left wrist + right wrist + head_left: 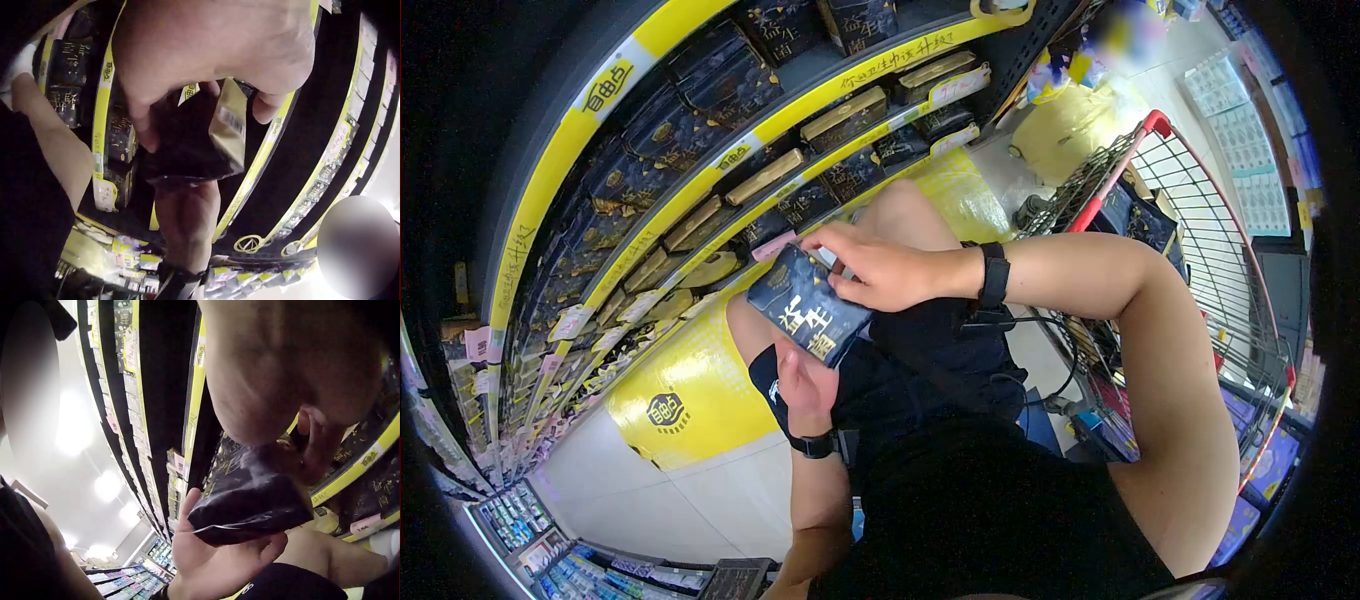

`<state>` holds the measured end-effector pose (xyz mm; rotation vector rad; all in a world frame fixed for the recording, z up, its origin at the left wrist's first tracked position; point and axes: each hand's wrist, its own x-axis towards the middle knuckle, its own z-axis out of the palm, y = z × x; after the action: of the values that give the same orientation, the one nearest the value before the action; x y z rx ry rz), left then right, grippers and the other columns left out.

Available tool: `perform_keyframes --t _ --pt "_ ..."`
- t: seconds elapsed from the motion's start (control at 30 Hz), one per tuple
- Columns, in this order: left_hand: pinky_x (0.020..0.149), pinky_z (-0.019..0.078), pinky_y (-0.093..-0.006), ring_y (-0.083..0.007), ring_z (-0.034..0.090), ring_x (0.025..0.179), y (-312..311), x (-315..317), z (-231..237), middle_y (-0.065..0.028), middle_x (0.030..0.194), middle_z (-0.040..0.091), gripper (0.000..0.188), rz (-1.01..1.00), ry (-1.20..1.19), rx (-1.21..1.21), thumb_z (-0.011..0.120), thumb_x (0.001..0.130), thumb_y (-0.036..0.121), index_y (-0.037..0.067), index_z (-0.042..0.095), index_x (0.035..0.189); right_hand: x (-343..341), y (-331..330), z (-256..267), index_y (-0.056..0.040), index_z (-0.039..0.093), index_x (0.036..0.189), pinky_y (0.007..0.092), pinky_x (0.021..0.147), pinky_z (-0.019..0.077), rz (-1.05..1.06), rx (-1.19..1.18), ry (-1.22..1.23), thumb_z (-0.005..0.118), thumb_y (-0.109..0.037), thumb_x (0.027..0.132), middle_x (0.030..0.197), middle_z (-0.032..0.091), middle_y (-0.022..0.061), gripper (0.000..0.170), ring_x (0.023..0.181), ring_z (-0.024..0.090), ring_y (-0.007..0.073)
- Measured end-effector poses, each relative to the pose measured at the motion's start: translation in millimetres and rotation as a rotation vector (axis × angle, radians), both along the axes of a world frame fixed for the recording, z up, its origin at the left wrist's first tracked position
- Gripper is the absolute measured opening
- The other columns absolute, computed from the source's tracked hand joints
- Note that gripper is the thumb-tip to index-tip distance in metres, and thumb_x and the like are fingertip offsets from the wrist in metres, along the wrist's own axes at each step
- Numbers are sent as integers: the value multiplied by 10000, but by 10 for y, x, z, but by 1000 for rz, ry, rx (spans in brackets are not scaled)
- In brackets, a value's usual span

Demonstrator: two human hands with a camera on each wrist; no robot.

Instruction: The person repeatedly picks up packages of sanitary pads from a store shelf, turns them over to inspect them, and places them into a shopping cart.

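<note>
A dark blue packet (812,305) with large white and gold characters is held between both hands above the person's lap. The left hand (805,390) grips its lower end; in the left wrist view the thumb and fingers spread round its sides, and a gold side panel with a barcode (231,120) faces that camera. At the packet's upper edge, the right hand (890,270) grips with its fingers bent over it. Seen from the right wrist, the glossy wrapper (250,506) spans from the right fingers down to the left palm (219,565).
Shelves with yellow edge strips (735,155) curve along the left, stocked with similar dark packets (710,80). A wire shopping cart (1200,220) with red trim stands at the right, dark packets inside. A yellow floor mat (690,390) lies beside the shelf foot.
</note>
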<state>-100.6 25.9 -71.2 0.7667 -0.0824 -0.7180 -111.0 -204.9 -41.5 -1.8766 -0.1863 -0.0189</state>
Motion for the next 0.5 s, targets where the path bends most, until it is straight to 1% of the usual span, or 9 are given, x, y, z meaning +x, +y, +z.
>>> perform_keyframes --t 0.07,0.1,0.13,0.2,0.23,0.27,0.33,0.43,0.5 --pt "1186 255 -473 -290 340 1430 -101 16 115 -134 1540 367 657 -14 -64 -80 545 979 310 50 271 1517 15 -45 -53 -22 352 1366 388 875 536 -4 -51 -42 530 -23 912 1267 431 212 487 1063 598 329" --pt "1184 260 -465 -281 354 1418 -85 15 84 -135 1523 382 631 -20 -116 -1 549 982 274 46 282 1506 21 -52 -79 -22 357 1365 389 882 528 -4 -75 -62 529 -24 910 1261 433 214 486 1059 597 329" --pt "1183 264 -458 -272 368 1407 -56 21 32 -136 1506 397 605 -27 -168 79 553 986 238 41 293 1495 41 -30 -113 -11 349 1359 404 905 499 -30 -127 -186 547 -97 952 1230 479 225 460 1046 607 341" --pt "1167 298 -425 -239 424 1356 -72 15 39 -130 1443 448 537 -23 -270 194 568 983 113 19 329 1455 -36 -10 8 -3 350 1348 413 903 491 36 20 -33 564 -181 981 1195 516 227 461 1029 614 336" --pt "1161 309 -419 -236 432 1349 -64 17 36 -128 1439 453 550 -17 -273 209 579 977 107 15 327 1456 -60 -6 100 1 350 1342 418 902 487 68 91 43 573 -223 995 1178 535 228 469 1021 617 334" --pt "1156 319 -413 -234 440 1343 -61 25 32 -126 1434 458 563 -11 -277 222 590 970 101 11 324 1457 -59 -11 124 13 331 1326 394 892 488 96 103 82 597 -329 999 1134 564 228 543 1008 619 295" --pt "1140 348 -397 -225 461 1325 -99 23 47 -124 1419 475 571 3 -326 273 598 964 84 2 324 1458 -69 -5 128 12 315 1326 377 889 490 149 188 114 614 -339 990 1122 558 221 570 1001 612 264" --pt "1152 328 -403 -233 444 1338 -110 5 65 -131 1441 445 651 -6 -305 338 656 944 167 -1 304 1465 -57 0 98 3 275 1334 358 892 493 180 294 155 628 -316 981 1133 539 198 592 1021 592 240" --pt "1160 309 -406 -242 426 1346 -123 1 95 -131 1454 414 824 -29 -311 212 755 870 246 17 252 1481 -58 33 92 -14 269 1345 361 899 492 134 342 129 618 -282 987 1153 529 186 568 1038 581 243"
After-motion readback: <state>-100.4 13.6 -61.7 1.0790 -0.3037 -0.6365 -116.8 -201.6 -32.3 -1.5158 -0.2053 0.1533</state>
